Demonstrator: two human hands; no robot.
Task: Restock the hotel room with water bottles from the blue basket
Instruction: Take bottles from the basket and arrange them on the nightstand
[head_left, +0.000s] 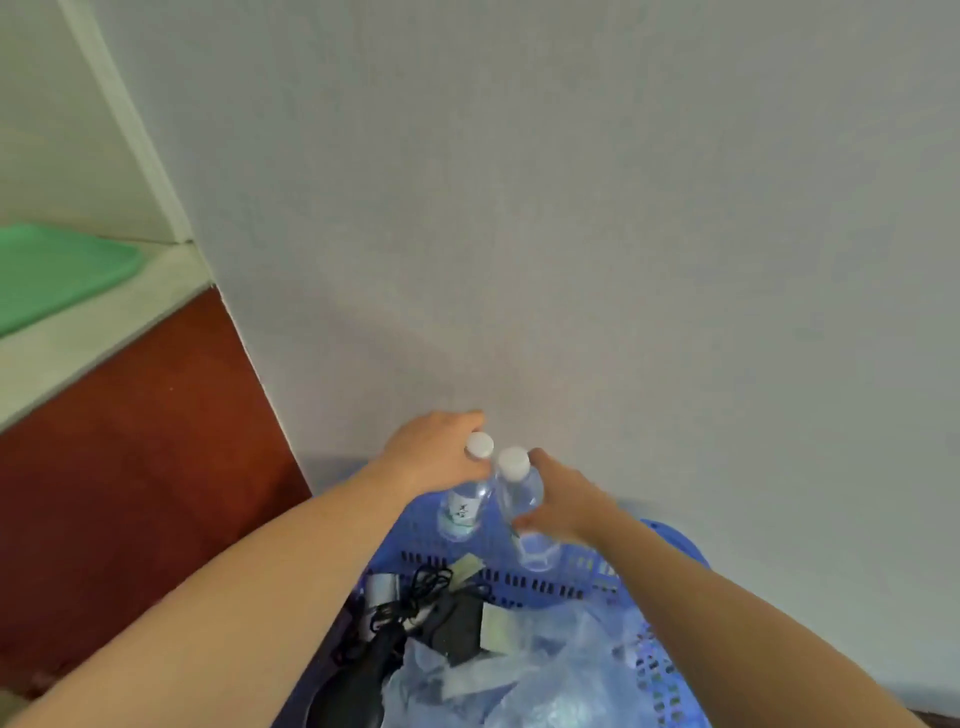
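Two clear water bottles with white caps stand upright over the far end of the blue basket (670, 540), close together. My left hand (434, 452) grips the left water bottle (465, 501) near its neck. My right hand (563, 501) grips the right water bottle (519, 486) around its body. The bottles' lower ends show against the basket's slotted blue wall.
The basket also holds a black charger with tangled cables (415, 597), a dark handled object and crumpled clear plastic bags (545, 670). A pale wall (571, 208) rises straight ahead. At left, a green tray (52, 275) lies on a light ledge above red-brown floor (130, 467).
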